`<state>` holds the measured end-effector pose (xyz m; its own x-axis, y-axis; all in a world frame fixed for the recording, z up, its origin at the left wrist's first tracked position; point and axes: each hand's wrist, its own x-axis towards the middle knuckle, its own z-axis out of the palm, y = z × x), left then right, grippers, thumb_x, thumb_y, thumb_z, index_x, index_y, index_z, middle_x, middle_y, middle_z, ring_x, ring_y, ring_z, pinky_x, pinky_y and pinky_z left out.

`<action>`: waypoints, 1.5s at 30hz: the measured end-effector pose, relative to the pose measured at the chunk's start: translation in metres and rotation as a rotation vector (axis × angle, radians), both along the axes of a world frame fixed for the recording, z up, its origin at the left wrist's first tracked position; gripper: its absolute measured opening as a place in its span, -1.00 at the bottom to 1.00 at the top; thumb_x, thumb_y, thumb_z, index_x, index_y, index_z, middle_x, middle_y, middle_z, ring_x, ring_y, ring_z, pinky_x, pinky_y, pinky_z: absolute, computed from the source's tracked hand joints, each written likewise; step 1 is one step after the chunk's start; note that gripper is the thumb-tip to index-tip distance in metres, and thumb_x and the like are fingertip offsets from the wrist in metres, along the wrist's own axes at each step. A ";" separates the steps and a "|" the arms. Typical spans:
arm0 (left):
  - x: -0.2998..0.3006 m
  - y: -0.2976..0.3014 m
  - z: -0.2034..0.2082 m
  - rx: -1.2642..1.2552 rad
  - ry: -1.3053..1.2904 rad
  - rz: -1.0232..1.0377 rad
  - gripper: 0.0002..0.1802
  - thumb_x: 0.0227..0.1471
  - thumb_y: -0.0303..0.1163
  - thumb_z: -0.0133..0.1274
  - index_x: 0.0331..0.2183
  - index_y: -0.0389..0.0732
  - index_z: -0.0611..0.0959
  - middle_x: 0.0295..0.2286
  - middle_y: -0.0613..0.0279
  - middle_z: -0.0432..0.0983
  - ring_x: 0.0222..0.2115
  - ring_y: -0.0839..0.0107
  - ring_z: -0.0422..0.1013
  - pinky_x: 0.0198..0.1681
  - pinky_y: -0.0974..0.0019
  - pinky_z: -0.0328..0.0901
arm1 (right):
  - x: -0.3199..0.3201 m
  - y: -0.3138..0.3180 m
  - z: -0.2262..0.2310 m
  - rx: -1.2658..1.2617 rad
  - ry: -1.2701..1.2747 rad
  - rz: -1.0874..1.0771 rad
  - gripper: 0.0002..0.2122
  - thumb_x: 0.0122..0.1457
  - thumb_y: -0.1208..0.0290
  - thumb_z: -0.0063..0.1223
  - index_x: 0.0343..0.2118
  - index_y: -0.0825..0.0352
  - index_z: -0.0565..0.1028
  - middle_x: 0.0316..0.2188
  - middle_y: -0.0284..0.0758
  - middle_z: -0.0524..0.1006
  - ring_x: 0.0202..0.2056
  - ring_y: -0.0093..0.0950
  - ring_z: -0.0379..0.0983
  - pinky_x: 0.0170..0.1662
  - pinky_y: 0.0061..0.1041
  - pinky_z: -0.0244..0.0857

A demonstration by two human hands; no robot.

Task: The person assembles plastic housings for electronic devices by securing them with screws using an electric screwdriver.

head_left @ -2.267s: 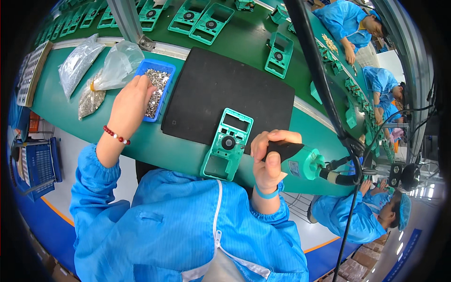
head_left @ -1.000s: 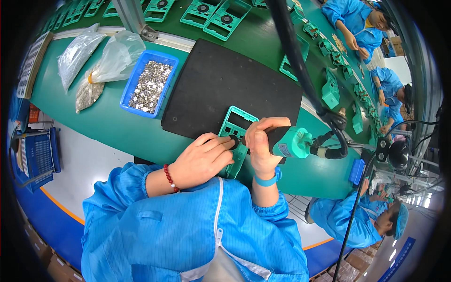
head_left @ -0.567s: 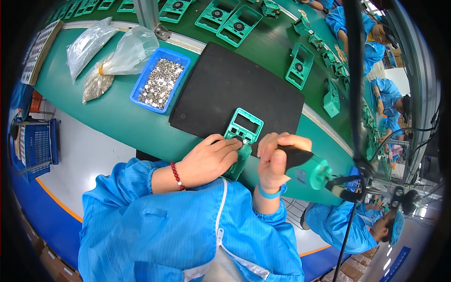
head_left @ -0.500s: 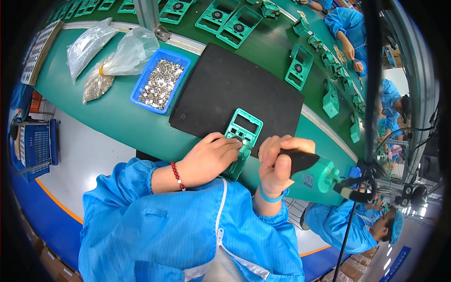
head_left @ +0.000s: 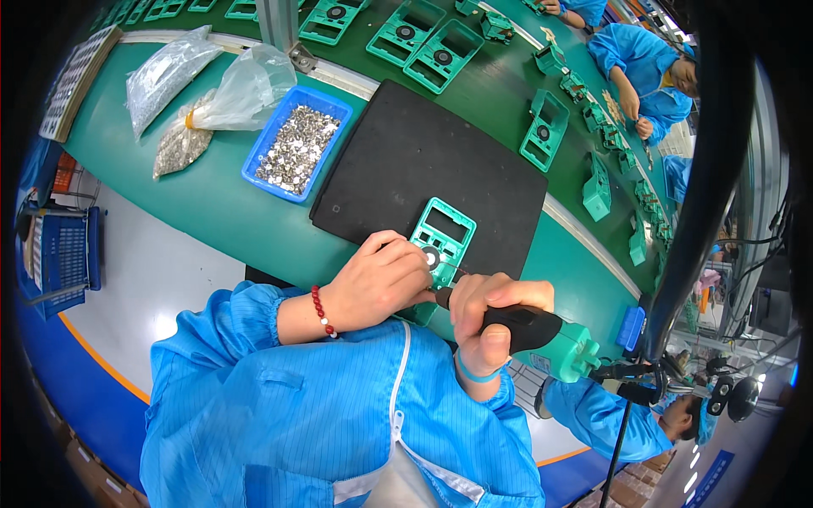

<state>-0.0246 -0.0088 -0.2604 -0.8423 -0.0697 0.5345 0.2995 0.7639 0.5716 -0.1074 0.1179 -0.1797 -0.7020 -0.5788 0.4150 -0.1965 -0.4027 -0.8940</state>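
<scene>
A green plastic housing [head_left: 443, 222] with a rectangular window and a round black speaker [head_left: 431, 257] lies at the near edge of a black mat. My left hand [head_left: 383, 278], with a red bead bracelet at the wrist, is closed on the housing's near left side, fingers bent beside the speaker. In my right hand [head_left: 495, 309] is a green and black electric screwdriver [head_left: 563, 345], its black front end toward the housing. A thin bit reaches in near the speaker; its exact contact point is too small to tell. My left hand hides the housing's lower part.
A blue tray of small metal screws [head_left: 296, 151] stands left of the black mat [head_left: 406, 161]. Two plastic bags [head_left: 185, 144] of parts lie farther left. Beyond a metal rail, more green housings [head_left: 442, 57] rest on the green belt. Co-workers [head_left: 639, 72] sit on the right; a dark pole rises there.
My right hand has brought the screwdriver left and down toward the housing. My left fingers have drawn back slightly, uncovering the speaker. The whole view has shifted a little.
</scene>
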 end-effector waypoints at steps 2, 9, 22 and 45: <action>0.001 0.000 0.000 -0.007 0.024 -0.010 -0.71 -0.16 -0.25 0.29 -0.40 -0.21 0.60 -0.30 0.29 0.50 -0.15 0.36 0.41 0.02 0.18 0.23 | 0.000 0.000 0.000 0.001 -0.003 0.008 -0.60 0.18 0.12 0.20 -0.26 0.30 0.25 -0.70 -0.43 0.32 -0.72 -0.62 0.17 -0.64 -0.56 0.08; 0.002 0.001 0.001 -0.053 0.043 -0.022 -0.73 -0.12 -0.25 0.25 -0.40 -0.20 0.59 -0.31 0.28 0.49 -0.15 0.36 0.41 0.01 0.17 0.23 | 0.002 -0.001 0.000 0.014 0.005 0.014 -0.59 0.18 0.11 0.21 -0.26 0.31 0.26 -0.70 -0.42 0.33 -0.72 -0.62 0.18 -0.64 -0.58 0.08; -0.004 -0.034 0.011 -0.167 -0.177 0.074 -0.65 -0.05 -0.32 0.17 -0.18 -0.21 0.60 -0.10 0.21 0.48 -0.02 0.26 0.38 0.13 0.09 0.19 | -0.018 -0.003 -0.035 0.009 0.100 -0.125 -0.69 0.25 0.21 0.12 -0.22 0.33 0.30 -0.70 -0.40 0.30 -0.73 -0.62 0.15 -0.66 -0.60 0.08; -0.002 -0.005 0.004 -0.254 -0.243 -0.011 -0.63 0.01 -0.38 0.01 -0.10 -0.25 0.63 -0.07 0.21 0.49 0.09 0.30 0.30 0.25 0.01 0.08 | -0.032 0.001 -0.063 0.130 0.128 -0.112 -0.72 0.23 0.31 0.15 -0.26 0.34 0.28 -0.69 -0.38 0.31 -0.72 -0.61 0.18 -0.64 -0.59 0.11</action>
